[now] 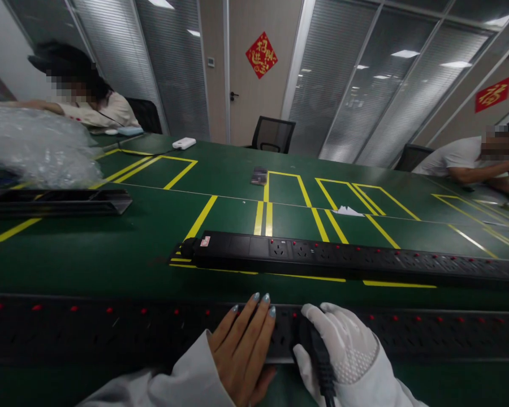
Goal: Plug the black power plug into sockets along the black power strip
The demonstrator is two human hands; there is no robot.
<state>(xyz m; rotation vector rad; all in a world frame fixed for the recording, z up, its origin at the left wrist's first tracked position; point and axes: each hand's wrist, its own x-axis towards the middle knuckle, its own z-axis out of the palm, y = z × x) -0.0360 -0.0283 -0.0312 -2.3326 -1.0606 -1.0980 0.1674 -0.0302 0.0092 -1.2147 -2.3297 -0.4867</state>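
While a green table (110, 260) fills most of the frame, two other people sit at it, one person (102, 116) upper left, one at the right edge. Two black strips lie across it: the near strip (131, 333) spans the lower frame, the far strip (343, 258) runs from centre past the right edge. Clear plastic (38, 147) heaps at the left edge, behind one black channel (68, 210) whose contents are too dark to tell. Two hands work lower centre: the bare left hand (241, 345) lies flat on the near strip, fingers straight; the gloved right hand (345, 342) has its fingers closed round one black plug (314, 342) at that strip, whether seated I cannot tell. Beyond are one white box (184, 143), upper left of centre, and, centrally, one dark card (258, 176).
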